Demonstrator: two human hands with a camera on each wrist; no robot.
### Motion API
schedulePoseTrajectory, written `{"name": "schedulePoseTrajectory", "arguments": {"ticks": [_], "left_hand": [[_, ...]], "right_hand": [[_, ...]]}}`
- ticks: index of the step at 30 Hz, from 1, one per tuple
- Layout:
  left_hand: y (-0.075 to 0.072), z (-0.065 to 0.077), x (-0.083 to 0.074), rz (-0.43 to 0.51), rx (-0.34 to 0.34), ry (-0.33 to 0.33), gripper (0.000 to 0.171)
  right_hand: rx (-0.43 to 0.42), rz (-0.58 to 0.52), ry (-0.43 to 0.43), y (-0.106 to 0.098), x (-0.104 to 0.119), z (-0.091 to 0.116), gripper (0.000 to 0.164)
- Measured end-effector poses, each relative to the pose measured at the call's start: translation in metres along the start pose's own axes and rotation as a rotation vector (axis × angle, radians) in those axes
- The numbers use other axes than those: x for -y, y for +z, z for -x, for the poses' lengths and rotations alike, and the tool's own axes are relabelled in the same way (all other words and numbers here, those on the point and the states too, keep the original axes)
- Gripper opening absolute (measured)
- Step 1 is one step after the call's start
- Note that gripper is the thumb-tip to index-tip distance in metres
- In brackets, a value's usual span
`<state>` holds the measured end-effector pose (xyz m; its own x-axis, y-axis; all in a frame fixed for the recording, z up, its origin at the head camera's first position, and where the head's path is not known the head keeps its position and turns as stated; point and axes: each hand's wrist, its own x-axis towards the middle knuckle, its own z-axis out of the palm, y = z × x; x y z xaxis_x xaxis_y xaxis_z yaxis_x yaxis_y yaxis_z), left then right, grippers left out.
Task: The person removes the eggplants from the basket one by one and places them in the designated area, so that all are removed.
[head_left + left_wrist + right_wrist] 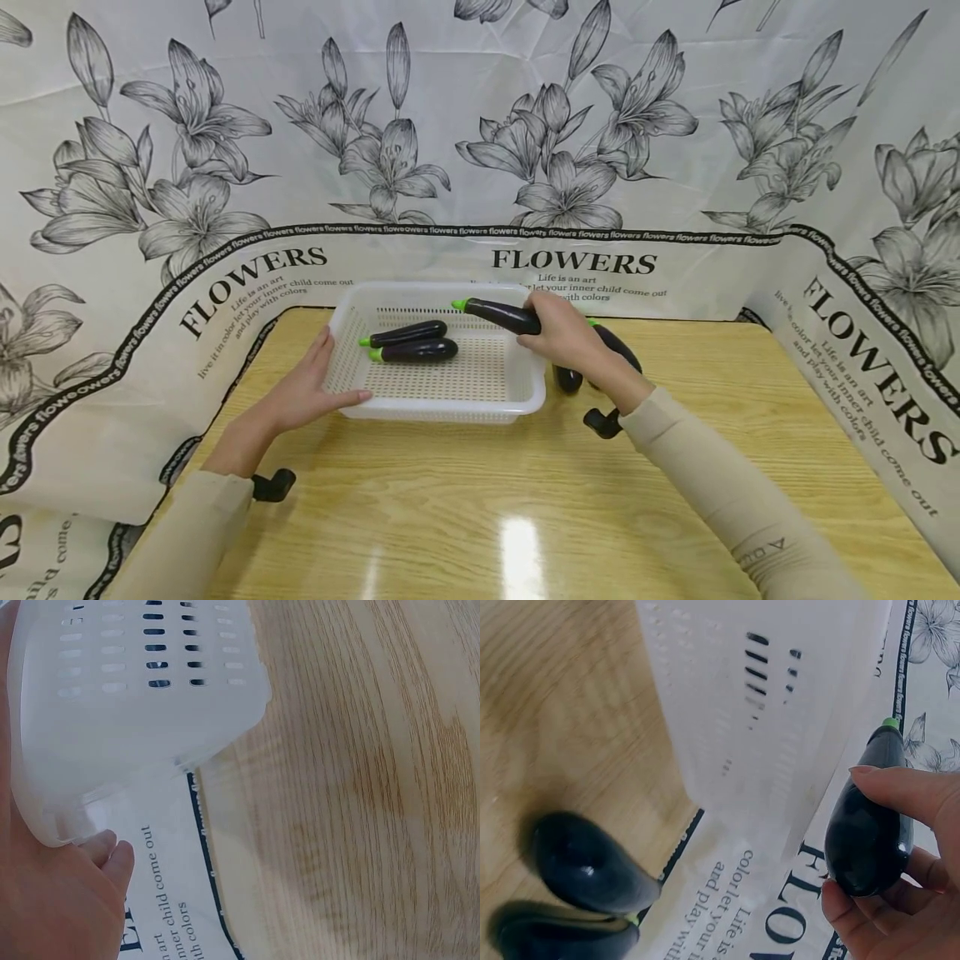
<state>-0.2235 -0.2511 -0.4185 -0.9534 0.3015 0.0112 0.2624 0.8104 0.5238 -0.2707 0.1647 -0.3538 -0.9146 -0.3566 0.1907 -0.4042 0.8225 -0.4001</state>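
My right hand (562, 329) grips a dark purple eggplant (501, 316) by its thick end, its green stem pointing left over the back right of a white plastic basket (442, 407). In the right wrist view, thumb and fingers wrap the body of that eggplant (868, 825). My left hand (311, 392) holds the basket at its left end, thumb along the front rim; the left wrist view shows fingertips (118, 862) hooked under the rim. Inside the basket, two eggplants (414, 351) lie side by side, stems to the left.
To the right of the basket, two more eggplants (592, 862) lie on the wooden table (420, 500), partly hidden by my right forearm in the head view. A white flower-printed cloth (420, 200) hangs behind and at both sides, close to the basket's back edge.
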Motion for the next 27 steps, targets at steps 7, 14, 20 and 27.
{"name": "schedulePoseTrajectory", "arguments": {"ticks": [7, 14, 20, 27], "left_hand": [[0.000, 0.000, 0.000, -0.001, 0.005, -0.001, 0.128], [-0.001, -0.001, 0.000, 0.005, 0.005, -0.003, 0.129], [-0.003, -0.001, 0.000, 0.014, -0.008, 0.009, 0.129], [0.000, -0.001, 0.001, 0.019, -0.018, 0.023, 0.129]], "right_hand": [[-0.036, -0.002, 0.018, -0.011, -0.020, 0.015, 0.035], [-0.043, 0.024, 0.040, -0.018, -0.043, 0.032, 0.036], [-0.022, 0.049, 0.072, -0.024, -0.054, 0.044, 0.038], [-0.028, 0.063, 0.092, -0.027, -0.072, 0.057, 0.038]]}}
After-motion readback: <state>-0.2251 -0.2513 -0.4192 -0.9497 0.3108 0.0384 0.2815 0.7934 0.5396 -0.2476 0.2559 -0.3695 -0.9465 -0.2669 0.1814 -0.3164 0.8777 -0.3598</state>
